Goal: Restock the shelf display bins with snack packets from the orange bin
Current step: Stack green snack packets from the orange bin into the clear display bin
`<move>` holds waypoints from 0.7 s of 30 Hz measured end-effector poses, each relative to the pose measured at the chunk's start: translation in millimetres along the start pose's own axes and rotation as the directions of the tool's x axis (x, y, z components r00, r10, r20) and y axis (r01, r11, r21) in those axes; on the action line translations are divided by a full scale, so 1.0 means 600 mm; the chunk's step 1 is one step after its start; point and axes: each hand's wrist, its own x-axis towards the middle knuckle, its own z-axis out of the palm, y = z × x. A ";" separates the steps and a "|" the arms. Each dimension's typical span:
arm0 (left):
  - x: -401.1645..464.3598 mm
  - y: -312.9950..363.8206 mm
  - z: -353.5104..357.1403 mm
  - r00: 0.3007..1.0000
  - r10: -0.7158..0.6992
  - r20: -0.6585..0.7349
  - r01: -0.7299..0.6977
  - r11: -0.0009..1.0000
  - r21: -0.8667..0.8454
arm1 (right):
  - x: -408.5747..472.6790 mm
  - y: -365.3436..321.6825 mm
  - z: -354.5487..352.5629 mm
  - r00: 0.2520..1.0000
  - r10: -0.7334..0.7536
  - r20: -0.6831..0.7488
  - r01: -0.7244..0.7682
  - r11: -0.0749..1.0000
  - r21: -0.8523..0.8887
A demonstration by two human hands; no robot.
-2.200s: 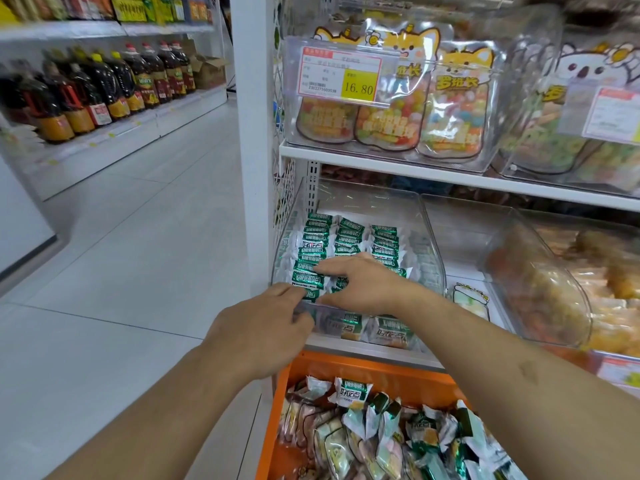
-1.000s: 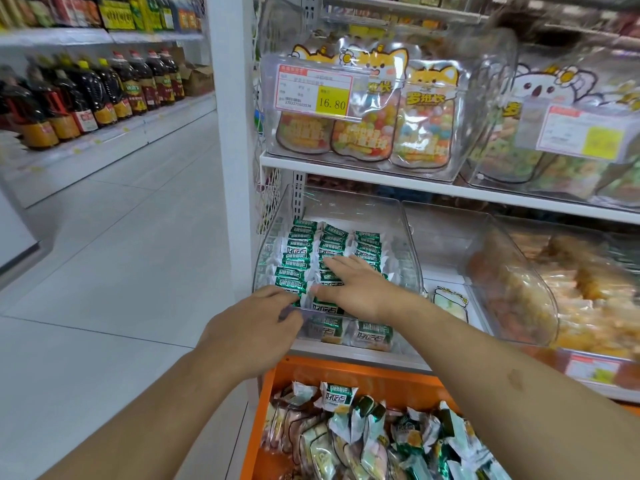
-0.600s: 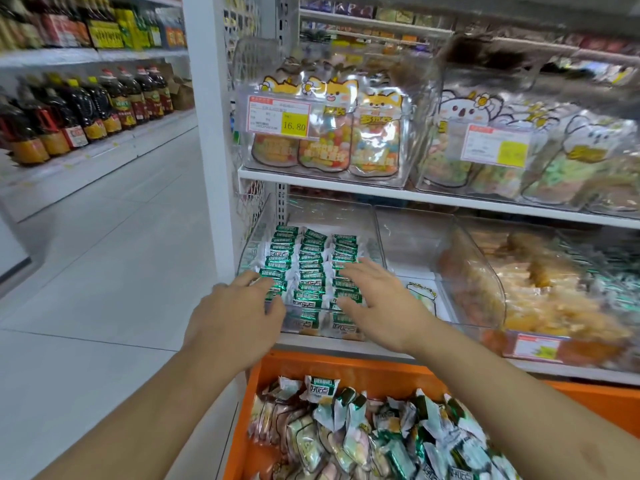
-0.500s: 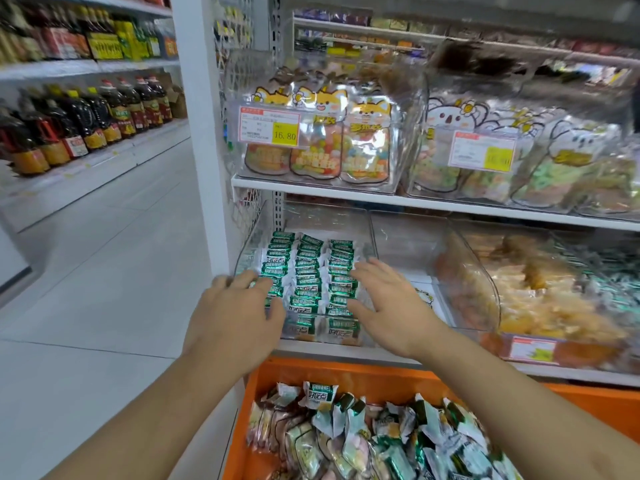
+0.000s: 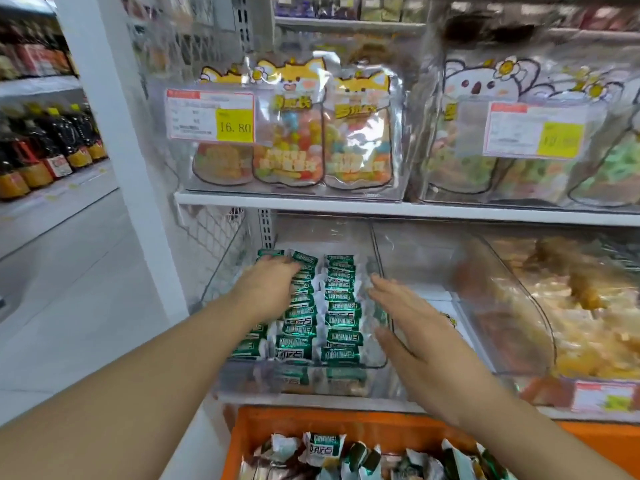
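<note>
A clear display bin (image 5: 381, 370) on the lower shelf holds three neat rows of green-and-white snack packets (image 5: 341, 308). My left hand (image 5: 268, 287) lies flat on the left row, fingers reaching to the back packets. Beside the bin's right wall my right hand (image 5: 394, 318) hovers with straight fingers, holding nothing. The orange bin (image 5: 308, 426) stands below the shelf, and loose packets of the same kind (image 5: 323, 452) are heaped in it.
Next to the filled bin stands an empty clear bin (image 5: 426, 261), then one of yellow-orange snacks (image 5: 571, 306). The shelf above carries bagged candies (image 5: 322, 140) with price tags. A white post (image 5: 114, 133) is at the left, with an aisle floor and bottles (image 5: 45, 147) beyond.
My left hand has slid forward along the left row toward the back of the bin. My right hand has lifted off the packets and shifted to the bin's right wall. The camera has tilted up.
</note>
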 end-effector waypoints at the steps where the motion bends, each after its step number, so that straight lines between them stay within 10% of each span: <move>1: 0.009 -0.005 0.005 1.000 0.005 0.030 -0.006 1.000 0.022 | 0.000 -0.001 -0.002 1.000 0.002 0.004 -0.002 1.000 0.001; 21: 0.042 0.011 0.004 0.996 0.081 0.035 -0.081 0.997 -0.018 | -0.003 -0.008 -0.001 1.000 0.003 0.006 -0.003 1.000 0.013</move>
